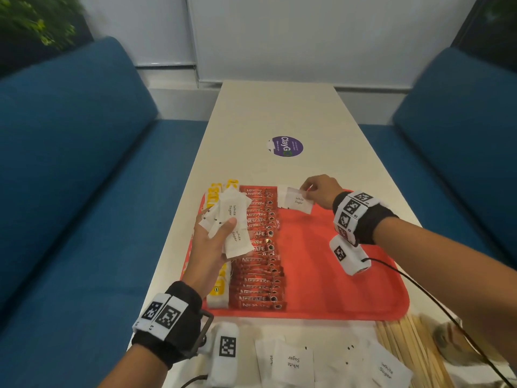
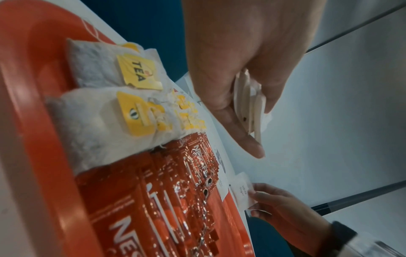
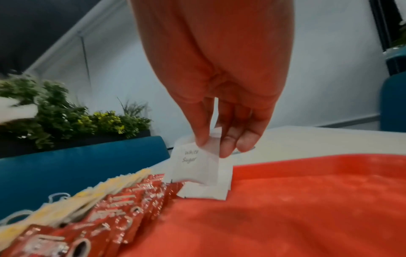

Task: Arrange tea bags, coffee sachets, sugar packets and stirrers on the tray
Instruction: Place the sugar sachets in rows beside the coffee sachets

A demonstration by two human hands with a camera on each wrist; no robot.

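Red plastic tray (image 1: 321,289) lies on the pale surface (image 1: 279,113), under both hands. Left hand (image 1: 207,256) is held palm up above the tray's left side, thumb and fingers curled around a fanned stack of white sugar packets (image 1: 232,222); the left wrist view shows the same stack (image 2: 248,104) edge-on between thumb and fingers. Directly beneath this hand runs a column of yellow-tagged tea bags (image 2: 98,90) along the tray's left edge, and just to the right of it a long overlapping row of red coffee sachets (image 1: 260,253).

Right hand (image 1: 321,191) reaches to the tray's far end, pinching one sugar packet (image 3: 193,167) by its top corner between thumb and fingertips (image 3: 226,147). That packet hangs tilted, its lower edge over another white packet (image 3: 206,193) lying flat on the tray beside the far end of the coffee row.

Nearer the person than both hands, off the tray, more loose sugar packets (image 1: 293,362) lie on the surface, with a bundle of wooden stirrers (image 1: 405,343) to their right, below the right forearm.
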